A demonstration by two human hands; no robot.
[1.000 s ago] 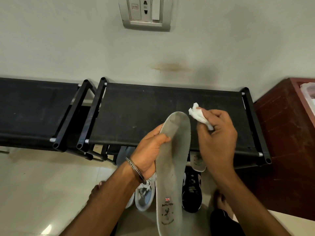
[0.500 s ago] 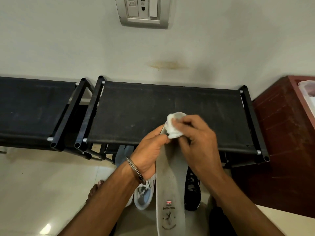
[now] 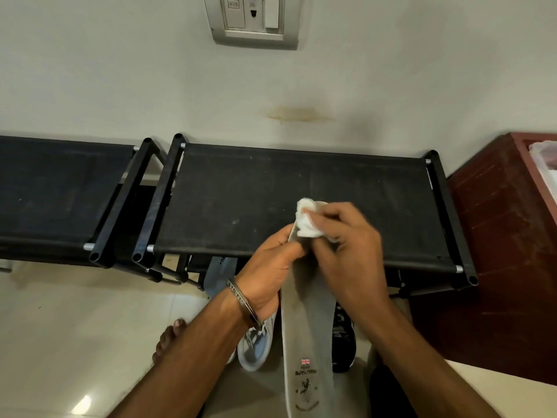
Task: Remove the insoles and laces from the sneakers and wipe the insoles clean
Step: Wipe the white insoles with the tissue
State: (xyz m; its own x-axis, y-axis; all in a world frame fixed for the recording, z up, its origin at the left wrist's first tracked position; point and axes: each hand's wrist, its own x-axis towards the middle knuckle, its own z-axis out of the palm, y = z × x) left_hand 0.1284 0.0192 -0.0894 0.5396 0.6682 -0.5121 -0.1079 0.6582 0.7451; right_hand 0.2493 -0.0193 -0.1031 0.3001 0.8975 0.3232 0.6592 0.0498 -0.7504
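Observation:
A long grey insole [image 3: 307, 333] with a small flag logo near its heel stands upright in front of me. My left hand [image 3: 268, 273] grips its left edge near the toe. My right hand [image 3: 346, 254] pinches a crumpled white tissue [image 3: 307, 221] and presses it on the toe end of the insole, which it hides. Below, on the floor, stand a white sneaker [image 3: 256, 345] and a black sneaker [image 3: 343, 339], both partly hidden by the insole and my arms. Another grey insole [image 3: 218, 273] leans under the rack.
A black fabric shoe rack [image 3: 301, 188] stands against the wall, with a second black rack [image 3: 54, 191] to its left. A dark red cabinet [image 3: 497, 242] stands at the right. My bare foot [image 3: 170, 336] rests on the pale tiled floor.
My right hand brought the tissue from the right of the insole onto its toe end and now presses it there. My left hand has kept its grip.

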